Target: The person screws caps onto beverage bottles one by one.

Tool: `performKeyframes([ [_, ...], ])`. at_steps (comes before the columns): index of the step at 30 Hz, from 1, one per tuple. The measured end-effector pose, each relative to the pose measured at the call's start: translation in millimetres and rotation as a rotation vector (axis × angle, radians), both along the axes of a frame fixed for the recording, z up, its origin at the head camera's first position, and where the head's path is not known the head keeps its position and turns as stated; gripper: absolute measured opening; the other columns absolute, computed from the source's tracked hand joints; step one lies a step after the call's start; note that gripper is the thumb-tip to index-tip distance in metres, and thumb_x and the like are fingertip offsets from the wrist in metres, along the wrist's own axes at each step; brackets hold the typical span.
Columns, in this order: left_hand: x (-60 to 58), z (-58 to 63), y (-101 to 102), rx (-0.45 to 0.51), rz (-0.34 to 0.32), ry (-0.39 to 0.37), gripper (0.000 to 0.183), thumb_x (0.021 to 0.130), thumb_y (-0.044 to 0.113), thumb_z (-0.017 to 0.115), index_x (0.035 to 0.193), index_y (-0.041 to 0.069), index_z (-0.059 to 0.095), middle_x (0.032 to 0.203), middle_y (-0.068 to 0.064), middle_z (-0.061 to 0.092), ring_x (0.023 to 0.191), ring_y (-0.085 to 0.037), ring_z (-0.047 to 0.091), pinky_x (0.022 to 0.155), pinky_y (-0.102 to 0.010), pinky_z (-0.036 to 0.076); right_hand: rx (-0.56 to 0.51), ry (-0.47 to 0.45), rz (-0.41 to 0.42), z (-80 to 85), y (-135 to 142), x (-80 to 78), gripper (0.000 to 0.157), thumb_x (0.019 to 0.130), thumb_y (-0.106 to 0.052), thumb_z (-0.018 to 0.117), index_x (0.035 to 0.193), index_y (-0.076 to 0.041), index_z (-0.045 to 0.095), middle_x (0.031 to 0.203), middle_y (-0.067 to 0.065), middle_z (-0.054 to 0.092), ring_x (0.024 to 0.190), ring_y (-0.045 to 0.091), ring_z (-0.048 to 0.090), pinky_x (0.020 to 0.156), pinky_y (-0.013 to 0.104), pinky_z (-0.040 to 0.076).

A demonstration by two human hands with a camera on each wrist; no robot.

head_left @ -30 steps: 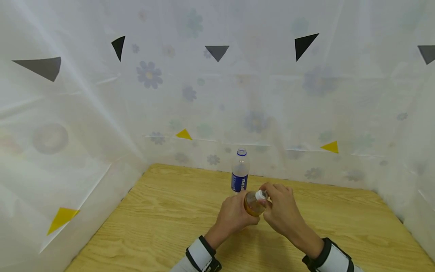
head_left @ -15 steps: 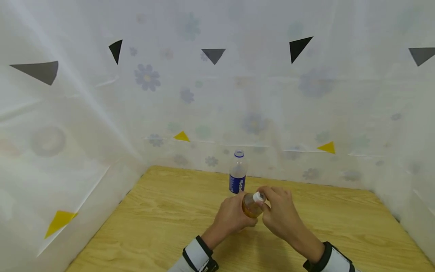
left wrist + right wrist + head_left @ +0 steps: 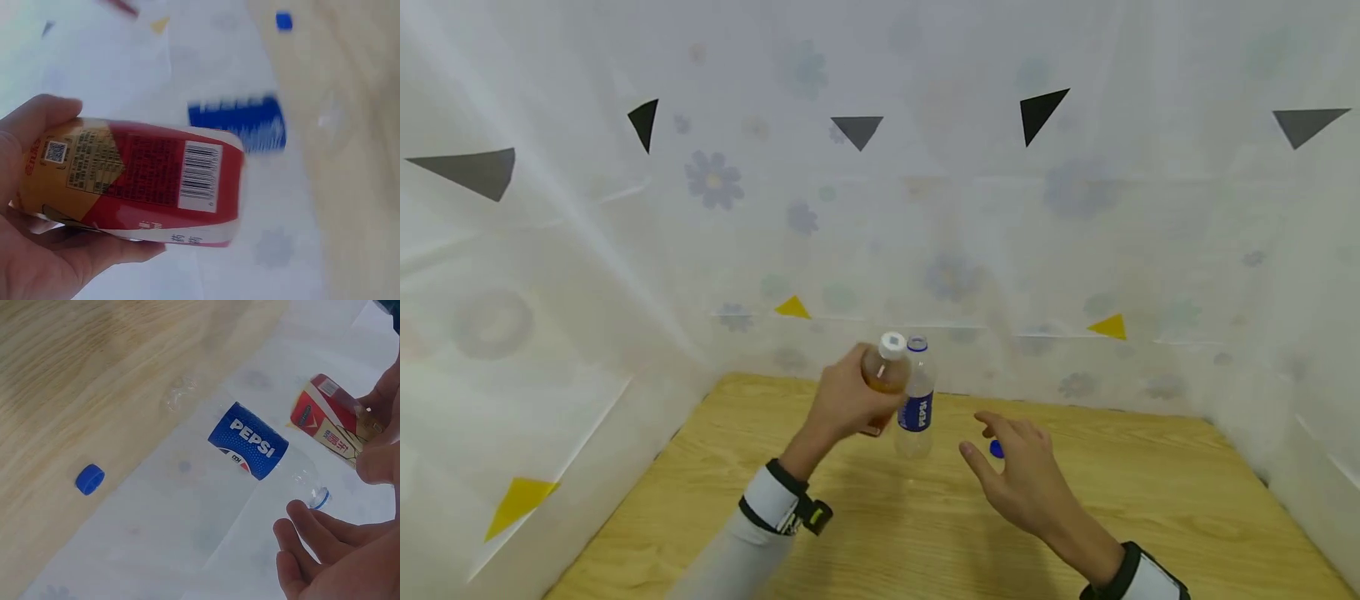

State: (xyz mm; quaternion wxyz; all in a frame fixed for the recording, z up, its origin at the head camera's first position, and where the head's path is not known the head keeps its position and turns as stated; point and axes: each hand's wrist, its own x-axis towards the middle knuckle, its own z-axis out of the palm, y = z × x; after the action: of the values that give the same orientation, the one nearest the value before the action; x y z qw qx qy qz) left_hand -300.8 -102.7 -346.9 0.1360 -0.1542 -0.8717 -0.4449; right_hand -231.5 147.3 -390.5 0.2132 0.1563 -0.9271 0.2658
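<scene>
My left hand (image 3: 846, 396) grips a bottle of amber drink (image 3: 886, 373) round its body, lifted off the table, with a white cap (image 3: 892, 345) on top. In the left wrist view the bottle's red and gold label (image 3: 150, 169) shows a barcode. Right behind it stands a clear Pepsi bottle (image 3: 916, 412) with a blue label and an uncapped mouth; it looks empty. My right hand (image 3: 1022, 475) hovers with fingers spread and holds nothing. Beyond its fingers a blue bottle cap (image 3: 90, 479) lies on the table, partly hidden by the hand in the head view.
The wooden table (image 3: 1150, 483) ends at a white flower-printed sheet (image 3: 947, 208) along the back and both sides. Black, grey and yellow triangles are fixed on the sheet.
The right hand has let go of the white cap and opened. The left hand has carried the amber bottle left and forward, turning it more upright. The blue cap has come into view.
</scene>
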Motion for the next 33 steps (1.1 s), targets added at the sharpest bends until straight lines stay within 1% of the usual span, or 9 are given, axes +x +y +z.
performKeyframes([
  [3, -22.0, 15.2, -28.0, 0.038, 0.112, 0.039, 0.063, 0.080, 0.032, 0.083, 0.132, 0.010, 0.057, 0.119, -0.014, 0.069, 0.101, -0.032, 0.069, 0.078, -0.046, 0.060, 0.010, -0.028, -0.011, -2.4, 2.1, -0.7, 0.047, 0.099, -0.037, 0.065, 0.133, -0.005, 0.062, 0.104, 0.006, 0.069, 0.099, 0.027, 0.062, 0.098, 0.059, 0.035],
  [6, -42.8, 19.4, -58.5, 0.047, 0.214, 0.056, 0.066, 0.084, 0.033, 0.080, 0.137, 0.005, 0.053, 0.125, -0.018, 0.066, 0.108, -0.037, 0.067, 0.088, -0.054, 0.056, 0.016, -0.062, -0.022, -5.3, 4.5, -0.8, 0.048, 0.100, -0.038, 0.064, 0.133, -0.004, 0.061, 0.102, 0.005, 0.069, 0.100, 0.028, 0.062, 0.100, 0.059, 0.035],
  [9, -59.3, 12.7, -88.4, 0.065, 0.319, 0.036, 0.070, 0.086, 0.033, 0.078, 0.141, 0.000, 0.048, 0.131, -0.023, 0.061, 0.117, -0.042, 0.061, 0.096, -0.059, 0.051, 0.023, -0.092, -0.030, -7.8, 5.7, -0.3, 0.049, 0.099, -0.037, 0.065, 0.133, -0.003, 0.061, 0.100, 0.004, 0.069, 0.102, 0.030, 0.062, 0.100, 0.058, 0.036],
  [11, -65.9, 3.2, -106.4, 0.095, 0.394, 0.018, 0.071, 0.087, 0.033, 0.077, 0.141, -0.002, 0.047, 0.133, -0.025, 0.059, 0.120, -0.044, 0.057, 0.099, -0.061, 0.048, 0.028, -0.107, -0.030, -9.2, 5.7, -0.6, 0.048, 0.099, -0.036, 0.065, 0.133, -0.002, 0.061, 0.100, 0.004, 0.068, 0.101, 0.030, 0.063, 0.098, 0.058, 0.037],
  [17, -65.1, -35.0, -142.6, 0.201, 0.563, -0.046, 0.071, 0.087, 0.031, 0.076, 0.140, -0.005, 0.045, 0.134, -0.028, 0.056, 0.122, -0.046, 0.055, 0.101, -0.062, 0.047, 0.039, -0.144, -0.016, -13.0, 6.0, -1.5, 0.047, 0.099, -0.035, 0.065, 0.133, -0.003, 0.061, 0.105, 0.006, 0.070, 0.103, 0.030, 0.064, 0.097, 0.057, 0.039],
  [21, -63.3, -58.4, -152.9, 0.262, 0.648, -0.072, 0.073, 0.086, 0.030, 0.077, 0.141, -0.005, 0.043, 0.134, -0.029, 0.055, 0.122, -0.047, 0.054, 0.100, -0.061, 0.048, 0.046, -0.159, -0.009, -13.3, 5.6, -1.7, 0.047, 0.100, -0.035, 0.065, 0.134, -0.002, 0.060, 0.107, 0.009, 0.071, 0.105, 0.033, 0.065, 0.098, 0.058, 0.039],
  [24, -63.4, -73.0, -156.2, 0.307, 0.686, -0.079, 0.075, 0.087, 0.031, 0.077, 0.143, -0.005, 0.042, 0.135, -0.030, 0.054, 0.124, -0.048, 0.052, 0.101, -0.062, 0.047, 0.048, -0.158, -0.008, -13.4, 4.3, -1.7, 0.046, 0.099, -0.033, 0.065, 0.133, -0.002, 0.061, 0.107, 0.009, 0.071, 0.104, 0.031, 0.066, 0.097, 0.057, 0.039],
  [28, -63.1, -86.7, -156.0, 0.340, 0.715, -0.074, 0.076, 0.087, 0.030, 0.077, 0.143, -0.005, 0.040, 0.135, -0.031, 0.053, 0.124, -0.049, 0.052, 0.101, -0.063, 0.046, 0.044, -0.169, -0.002, -13.1, 3.1, -1.2, 0.045, 0.099, -0.032, 0.066, 0.132, -0.002, 0.061, 0.107, 0.010, 0.071, 0.102, 0.028, 0.066, 0.098, 0.056, 0.039],
  [33, -64.1, -93.4, -152.8, 0.332, 0.749, -0.056, 0.074, 0.086, 0.029, 0.078, 0.141, -0.004, 0.040, 0.130, -0.031, 0.055, 0.118, -0.050, 0.055, 0.098, -0.063, 0.048, 0.043, -0.176, -0.002, -12.5, 4.1, -0.2, 0.043, 0.099, -0.029, 0.066, 0.132, -0.002, 0.061, 0.106, 0.010, 0.071, 0.102, 0.030, 0.066, 0.097, 0.057, 0.040],
])
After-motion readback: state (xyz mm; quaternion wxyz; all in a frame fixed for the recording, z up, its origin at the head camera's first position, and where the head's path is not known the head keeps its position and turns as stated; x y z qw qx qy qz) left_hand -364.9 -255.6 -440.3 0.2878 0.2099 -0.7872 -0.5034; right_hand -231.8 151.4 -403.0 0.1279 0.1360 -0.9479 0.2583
